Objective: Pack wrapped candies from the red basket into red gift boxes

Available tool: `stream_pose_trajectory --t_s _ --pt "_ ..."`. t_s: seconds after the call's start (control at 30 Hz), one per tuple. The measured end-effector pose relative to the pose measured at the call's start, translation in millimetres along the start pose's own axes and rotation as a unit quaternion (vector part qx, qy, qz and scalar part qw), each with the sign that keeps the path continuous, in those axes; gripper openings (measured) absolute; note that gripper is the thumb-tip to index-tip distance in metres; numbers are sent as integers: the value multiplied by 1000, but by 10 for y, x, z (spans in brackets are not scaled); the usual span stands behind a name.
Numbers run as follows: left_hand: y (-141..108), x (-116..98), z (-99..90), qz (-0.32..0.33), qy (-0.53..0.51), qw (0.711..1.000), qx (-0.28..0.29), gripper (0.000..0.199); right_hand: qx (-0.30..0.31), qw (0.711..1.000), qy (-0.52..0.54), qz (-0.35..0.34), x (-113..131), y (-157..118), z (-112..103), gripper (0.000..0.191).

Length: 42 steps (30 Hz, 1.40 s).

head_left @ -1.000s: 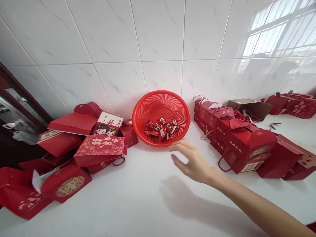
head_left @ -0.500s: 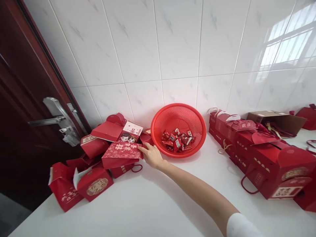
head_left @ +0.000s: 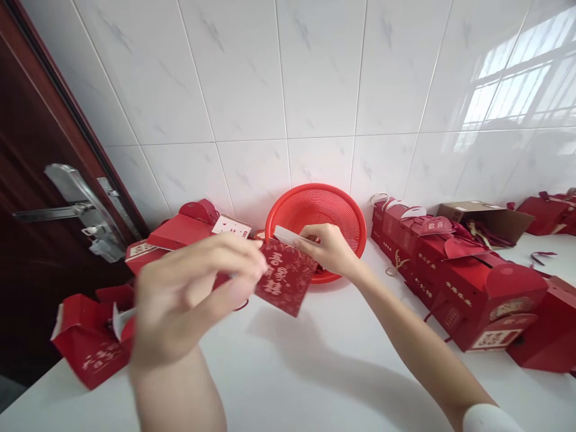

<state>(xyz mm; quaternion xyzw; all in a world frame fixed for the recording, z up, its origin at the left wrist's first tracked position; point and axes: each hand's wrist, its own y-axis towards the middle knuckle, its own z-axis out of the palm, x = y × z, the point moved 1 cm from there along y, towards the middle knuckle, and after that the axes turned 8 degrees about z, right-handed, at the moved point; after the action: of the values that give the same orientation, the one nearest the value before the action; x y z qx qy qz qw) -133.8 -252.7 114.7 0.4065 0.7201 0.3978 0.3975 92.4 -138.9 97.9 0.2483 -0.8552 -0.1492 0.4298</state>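
My right hand (head_left: 330, 247) pinches a red carton box (head_left: 285, 276) by its upper edge, beside a pale flap (head_left: 288, 236). Gold-white characters and a floral print cover the side of the box facing me. It hangs tilted above the white table, in front of the red plastic basket (head_left: 360, 231), and hides much of the basket's inside. Slightly blurred, my left hand (head_left: 193, 300) is raised at the box's left side with bent fingers, a gap showing between thumb and fingers. Its fingertips overlap the box's left edge; contact is unclear.
Red boxes (head_left: 92, 342) are piled at left, partly behind my left hand. More red boxes (head_left: 472, 300) stand in a row at right. Behind them lies an open brown cardboard box (head_left: 490, 222). White tiles back the table; a dark door with a metal handle (head_left: 49, 213) is at left.
My right hand has lifted the printed red box from the left pile and brought it right, before the basket. My left hand has come into view. The view has shifted slightly.
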Motion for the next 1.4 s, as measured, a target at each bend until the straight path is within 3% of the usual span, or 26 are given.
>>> stream_pose_trajectory --t_s 0.07,0.13,0.2,0.3,0.4,0.5,0.57,0.67,0.77,0.87,0.97,1.03,1.1,1.17,1.27,1.33,1.4 --pt "337 182 308 -40 -15 998 43 16 21 999 24 37 -131 -67 -74 33" --pt "470 384 561 -87 10 992 96 16 41 997 43 57 -266 -122 -83 37" --pt "442 571 739 -130 7 976 176 19 71 993 76 58 -388 -169 -62 38" --pt "302 768 885 -203 -15 928 311 24 144 980 128 49 -542 -228 -45 44" --pt "227 839 949 -248 -68 884 391 27 208 963 161 58 -677 -258 -91 51" --pt "234 837 960 -252 -107 869 411 27 171 950 239 101 -836 -212 -179 51" --pt "249 838 936 -250 -132 865 415 26 62 943 292 147 -980 -136 -224 49" --pt "262 903 877 -255 -196 871 371 26 -111 922 314 198 -1226 -1 -207 40" --pt "241 1076 891 -276 -237 891 272 32 -181 912 301 213 -1422 124 -89 27" --pt "165 1298 1084 -299 -173 910 231 36 -196 913 285 216 -1515 212 56 14" --pt "27 1470 1432 -283 -99 908 292 28 -182 920 280 206 -1512 250 169 11" --pt "-85 1559 1663 -247 -15 923 293 31 -170 923 284 197 -1484 247 225 11" --pt "-201 1656 1836 -249 91 931 251 61 -161 923 294 190 -1456 228 275 11" --pt "-306 1771 1928 -266 132 934 197 63 -154 920 309 186 -1440 202 323 12" --pt "-416 1958 1913 -294 93 949 63 37 -151 911 334 189 -1442 152 387 16" --pt "-455 2049 1855 -303 34 952 -29 41 -158 902 352 196 -1448 108 421 20" --pt "-472 2084 1814 -313 -48 945 -82 52 -168 890 370 205 -1443 56 454 26"
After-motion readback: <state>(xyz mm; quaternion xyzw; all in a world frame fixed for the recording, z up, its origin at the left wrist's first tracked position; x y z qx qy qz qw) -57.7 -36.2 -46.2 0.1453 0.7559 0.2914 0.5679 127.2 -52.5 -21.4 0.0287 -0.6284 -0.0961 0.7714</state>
